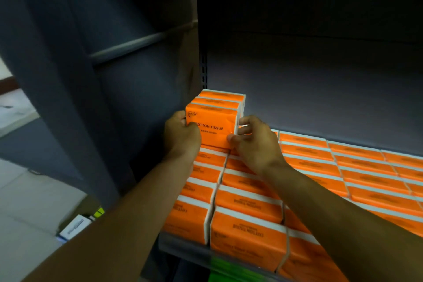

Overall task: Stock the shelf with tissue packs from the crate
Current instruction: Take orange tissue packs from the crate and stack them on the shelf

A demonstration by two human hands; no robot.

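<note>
The bottom layer of orange tissue packs [247, 233] covers the shelf [183, 247] from front edge to back wall. A second tier starts at the back left corner, where two packs [220, 96] stand. The COTTON TISSUE pack [214, 126] sits against them. The left hand [180, 135] grips its left end and the right hand [256, 142] pinches its right edge. Most of the upper tier remains unfilled.

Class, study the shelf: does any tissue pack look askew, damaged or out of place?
Nothing looks damaged or spilled. One mild oddity: the print on the leftmost column runs sideways, unlike the neighbouring column. The upper pack, gripped by the left hand and right hand, sits square.
</note>
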